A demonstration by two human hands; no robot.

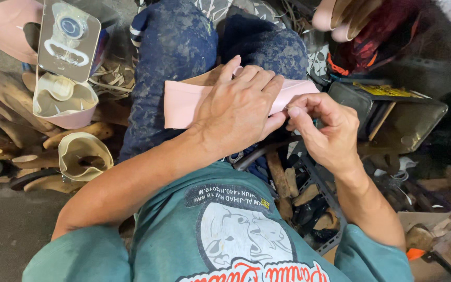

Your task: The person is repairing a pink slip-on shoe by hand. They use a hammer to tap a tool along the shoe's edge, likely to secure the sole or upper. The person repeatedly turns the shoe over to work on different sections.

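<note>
Currently the pink strip (pixel 184 102) lies across the knee (pixel 173 57); left hand (pixel 238 107) presses flat on its middle, right hand (pixel 322 125) pinches its right end. Likely light, thin, flexible: grip at the edges, support mid-span

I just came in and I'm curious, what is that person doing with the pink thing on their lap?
A person sits with a flat pink sheet lying across their knees. The left hand presses flat on it, while the right hand pinches its edge with the fingertips. An open metal tin and a pile of wooden shoe forms lie on the floor beside them.
</note>
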